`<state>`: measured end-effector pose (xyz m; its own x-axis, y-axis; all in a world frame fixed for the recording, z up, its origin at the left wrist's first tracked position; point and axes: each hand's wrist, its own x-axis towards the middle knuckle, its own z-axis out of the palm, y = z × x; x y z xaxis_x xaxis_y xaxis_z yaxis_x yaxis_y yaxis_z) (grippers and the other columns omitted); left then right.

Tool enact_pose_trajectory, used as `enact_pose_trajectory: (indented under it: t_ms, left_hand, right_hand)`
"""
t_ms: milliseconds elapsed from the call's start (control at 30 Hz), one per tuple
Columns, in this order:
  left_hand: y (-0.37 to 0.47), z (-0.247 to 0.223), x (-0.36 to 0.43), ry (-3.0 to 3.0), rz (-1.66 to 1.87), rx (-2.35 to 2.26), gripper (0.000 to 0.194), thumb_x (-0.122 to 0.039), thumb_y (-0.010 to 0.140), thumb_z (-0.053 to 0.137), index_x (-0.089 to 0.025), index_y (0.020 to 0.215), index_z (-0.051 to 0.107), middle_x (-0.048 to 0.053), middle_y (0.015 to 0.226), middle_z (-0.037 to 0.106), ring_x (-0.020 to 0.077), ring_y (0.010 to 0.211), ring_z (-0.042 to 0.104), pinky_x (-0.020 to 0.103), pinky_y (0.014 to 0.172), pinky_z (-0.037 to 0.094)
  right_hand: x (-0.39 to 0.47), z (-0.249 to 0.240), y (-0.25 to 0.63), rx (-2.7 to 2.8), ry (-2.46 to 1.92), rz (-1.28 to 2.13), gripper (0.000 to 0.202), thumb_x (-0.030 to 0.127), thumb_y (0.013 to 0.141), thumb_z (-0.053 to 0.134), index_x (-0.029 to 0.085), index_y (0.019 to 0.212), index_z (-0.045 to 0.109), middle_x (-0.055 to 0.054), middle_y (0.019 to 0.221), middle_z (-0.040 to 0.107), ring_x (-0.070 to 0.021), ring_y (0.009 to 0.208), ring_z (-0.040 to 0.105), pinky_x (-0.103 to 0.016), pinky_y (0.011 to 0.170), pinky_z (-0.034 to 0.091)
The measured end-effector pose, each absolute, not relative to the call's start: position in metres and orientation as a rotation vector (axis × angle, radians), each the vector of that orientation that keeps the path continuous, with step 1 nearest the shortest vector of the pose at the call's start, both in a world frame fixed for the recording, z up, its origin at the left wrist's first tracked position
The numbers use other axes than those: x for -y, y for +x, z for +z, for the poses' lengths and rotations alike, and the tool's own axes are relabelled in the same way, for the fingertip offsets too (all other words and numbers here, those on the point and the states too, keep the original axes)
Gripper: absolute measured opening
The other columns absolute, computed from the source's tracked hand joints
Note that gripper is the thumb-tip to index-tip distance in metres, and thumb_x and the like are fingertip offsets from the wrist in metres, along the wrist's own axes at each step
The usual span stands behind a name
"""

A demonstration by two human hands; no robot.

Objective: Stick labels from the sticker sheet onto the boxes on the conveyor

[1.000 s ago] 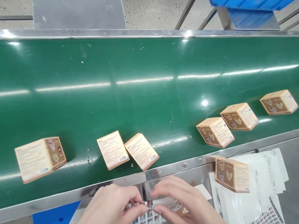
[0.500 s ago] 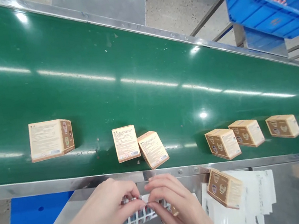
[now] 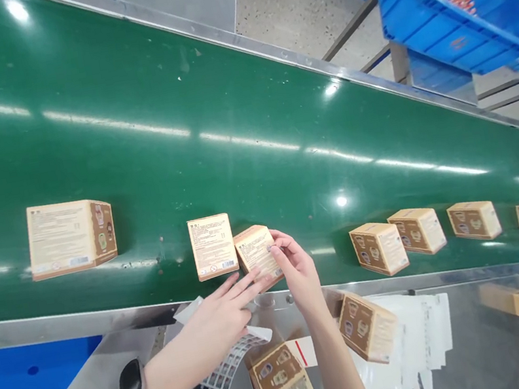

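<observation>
Both hands meet at one carton at the near edge of the green belt

I observe the handled carton (image 3: pixel 254 248) on the green belt (image 3: pixel 137 175), tilted slightly, close by the metal rail (image 3: pixel 86 319) and within easy reach of both arms. Its printed face is towards the camera, which I judge leaves that face open to the fingers.

The left hand (image 3: pixel 225 320) reaches over the rail with its fingers spread and nearly straight, their tips on the lower part of the face; I read this as steadying. The label sheet (image 3: pixel 228 365) lies beneath this hand, curved, its white end past the thumb. The right hand (image 3: pixel 301 274) comes from the other side, fingers bent, with only a small gap between thumb and forefinger at the upper right corner; the thumb bears on the face. In my judgement, the opposed hands check the carton from turning. The tips are small and partly covered, so I cannot tell whether the right fingers pinch or merely press, nor how the left retains the sheet.

A neighbouring carton (image 3: pixel 212 247) stands just beside the handled one, on its left. On the metal worktop (image 3: pixel 482 336), a lower carton (image 3: pixel 284 386) lies near the right forearm, by a red-marked strip (image 3: pixel 306 351). Another carton (image 3: pixel 366 326) lies tilted by the white sheets (image 3: pixel 413 341), near to hand.
</observation>
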<state>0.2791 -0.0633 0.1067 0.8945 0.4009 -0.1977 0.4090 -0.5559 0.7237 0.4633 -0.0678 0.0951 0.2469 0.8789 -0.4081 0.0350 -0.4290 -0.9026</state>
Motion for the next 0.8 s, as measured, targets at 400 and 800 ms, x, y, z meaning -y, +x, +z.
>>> enact_pose_trajectory:
  t_ms: [400,800]
  left_hand:
    - [0.296,0.092,0.068,2.233,0.047,-0.558,0.016,-0.012,0.079,0.079,-0.016,0.067,0.069,0.013,0.159,0.036,0.0304,0.147,0.036,0.043,0.124,0.028]
    - [0.306,0.122,0.053,2.216,0.109,-0.499,0.016,-0.019,0.089,0.073,-0.019,0.074,0.066,0.009,0.136,0.067,0.0254,0.127,0.061,0.038,0.108,0.046]
  right_hand:
    - [0.08,0.086,0.47,0.962,-1.883,0.933,0.021,0.042,0.089,0.061,0.021,0.087,0.059,-0.011,0.115,0.066,-0.0242,0.106,0.062,-0.04,0.093,0.046]
    - [0.074,0.102,0.488,0.902,-2.084,0.55,0.031,0.045,0.092,0.054,0.018,0.106,0.058,-0.011,0.1,0.07,-0.0218,0.091,0.066,-0.036,0.081,0.053]
